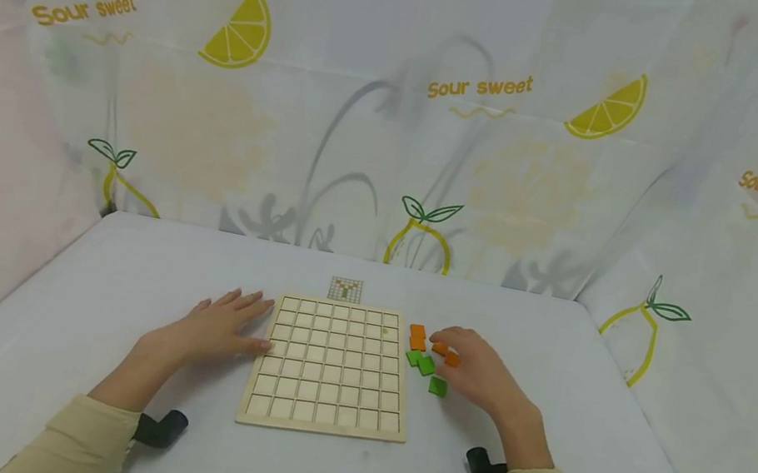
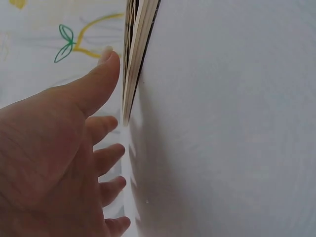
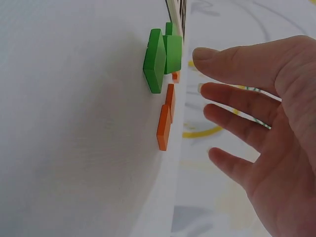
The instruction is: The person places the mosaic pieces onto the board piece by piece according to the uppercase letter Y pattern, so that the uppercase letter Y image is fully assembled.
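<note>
A wooden grid board (image 1: 321, 427) lies flat in the middle of the table in the head view. At its left edge, my left hand (image 1: 210, 332) is spread with straight fingers, thumb and fingertips at the rim; the left wrist view shows this hand (image 2: 59, 153) beside the board's side (image 2: 136, 74). My right hand (image 1: 482, 376) hovers over the tiles right of the board, holding nothing. Orange tiles (image 1: 418, 337) and green tiles (image 1: 426, 366) lie there. In the right wrist view, the hand's (image 3: 266, 113) fingers are apart, near a green tile (image 3: 154, 61) and an orange tile (image 3: 164, 128).
A small printed grid pattern card (image 1: 345, 290) lies just behind the board. The white table (image 1: 193, 254) reaches back to a hanging cloth (image 1: 336, 136) printed with lemons and words. Dark wrist mounts (image 1: 162, 428) stick out inward from both wrists.
</note>
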A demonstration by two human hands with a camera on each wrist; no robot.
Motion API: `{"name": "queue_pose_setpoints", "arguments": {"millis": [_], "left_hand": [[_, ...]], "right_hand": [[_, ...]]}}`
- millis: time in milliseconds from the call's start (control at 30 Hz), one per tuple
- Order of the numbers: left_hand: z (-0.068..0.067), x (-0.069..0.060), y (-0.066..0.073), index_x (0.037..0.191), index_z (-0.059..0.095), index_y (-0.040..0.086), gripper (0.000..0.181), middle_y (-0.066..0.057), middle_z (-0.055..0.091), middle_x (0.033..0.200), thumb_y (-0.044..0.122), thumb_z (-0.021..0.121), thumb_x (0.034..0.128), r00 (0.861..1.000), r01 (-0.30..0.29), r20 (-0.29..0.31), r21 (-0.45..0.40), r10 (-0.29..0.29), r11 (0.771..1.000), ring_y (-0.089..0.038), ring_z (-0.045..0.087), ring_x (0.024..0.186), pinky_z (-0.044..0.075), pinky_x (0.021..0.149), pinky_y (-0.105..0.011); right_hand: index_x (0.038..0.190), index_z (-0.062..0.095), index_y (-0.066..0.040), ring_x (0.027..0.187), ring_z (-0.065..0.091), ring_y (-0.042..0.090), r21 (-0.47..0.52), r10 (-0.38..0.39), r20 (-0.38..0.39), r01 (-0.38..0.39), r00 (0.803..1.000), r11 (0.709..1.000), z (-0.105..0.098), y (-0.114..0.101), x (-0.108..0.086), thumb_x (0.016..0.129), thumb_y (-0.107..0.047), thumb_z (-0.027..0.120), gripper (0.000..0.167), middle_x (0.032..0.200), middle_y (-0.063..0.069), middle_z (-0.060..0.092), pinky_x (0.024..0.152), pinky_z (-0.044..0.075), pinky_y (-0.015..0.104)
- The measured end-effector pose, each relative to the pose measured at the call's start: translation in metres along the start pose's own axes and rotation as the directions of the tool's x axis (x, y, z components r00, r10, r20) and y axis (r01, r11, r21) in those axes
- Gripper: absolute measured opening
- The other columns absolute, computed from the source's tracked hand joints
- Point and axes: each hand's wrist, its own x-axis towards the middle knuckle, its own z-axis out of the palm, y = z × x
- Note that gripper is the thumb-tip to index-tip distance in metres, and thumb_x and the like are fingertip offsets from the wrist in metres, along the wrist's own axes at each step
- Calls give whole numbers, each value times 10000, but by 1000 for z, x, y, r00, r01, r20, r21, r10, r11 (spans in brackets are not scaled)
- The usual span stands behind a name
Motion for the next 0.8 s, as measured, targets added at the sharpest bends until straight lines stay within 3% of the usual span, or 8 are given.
{"name": "queue_pose_setpoints", "arguments": {"millis": [167, 433, 800], "left_hand": [[1, 1, 1, 1539, 369, 103, 845, -203, 306, 1610, 603, 608, 900, 999, -31, 23, -2, 31, 1000, -507, 214, 1481, 206, 1127, -747], [1, 2, -1, 1526, 406, 150, 804, -168, 320, 1615, 586, 633, 891, 996, -73, 44, -21, 74, 997, -497, 212, 1488, 198, 1145, -729], [1, 2, -2, 1516, 422, 135, 804, -164, 333, 1609, 573, 652, 882, 996, -79, 44, -12, 80, 997, -490, 224, 1487, 210, 1154, -714]], "right_hand": [[1195, 697, -93, 1121, 604, 235, 15, 3, 27, -3, 1000, 1000, 0, -8, 0, 860, -37, 689, 340, 1196, 37, 689, 1016, 505, 464], [1064, 730, -89, 992, 639, 200, -19, -5, 41, 5, 999, 1000, 4, -15, 3, 835, 7, 702, 250, 1074, 16, 717, 920, 546, 412], [912, 725, -101, 997, 666, 200, -75, -32, 45, 36, 998, 997, 12, -12, 5, 802, 14, 736, 159, 988, 6, 723, 933, 549, 417]]}}
